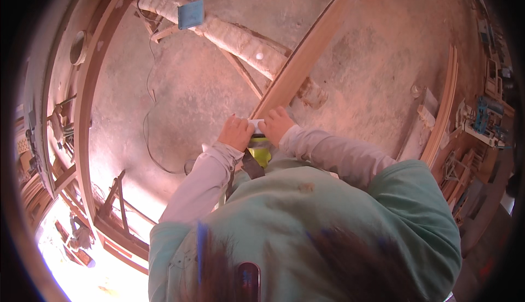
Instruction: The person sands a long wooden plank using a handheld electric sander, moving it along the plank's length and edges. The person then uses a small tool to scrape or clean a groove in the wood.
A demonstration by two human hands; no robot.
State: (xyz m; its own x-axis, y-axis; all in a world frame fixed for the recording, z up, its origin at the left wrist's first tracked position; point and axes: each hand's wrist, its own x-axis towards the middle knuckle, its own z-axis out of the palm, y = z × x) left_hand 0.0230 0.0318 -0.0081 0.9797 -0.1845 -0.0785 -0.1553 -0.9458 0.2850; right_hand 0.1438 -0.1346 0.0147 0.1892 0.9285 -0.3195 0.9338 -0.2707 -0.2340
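Observation:
Both hands are close together in front of my body, at the near end of a long reddish-brown wooden plank (306, 50). Between them is a small white flat piece (255, 124); its kind is too small to tell. My left hand (235, 132) has its fingers curled over the piece's left side. On the other side, my right hand (278, 123) grips it with bent fingers, close above the plank's end. Just below the hands show a bright yellow-green item (260, 155) and a dark strap (252, 165), partly covered by my shirt.
A pale rough log (235, 38) lies beyond the plank, with a blue square object (191, 15) on it. A cable (146, 132) loops over the concrete floor. Long curved-looking timbers (87, 99) stand left; more boards (444, 108) and a blue machine (486, 115) are right.

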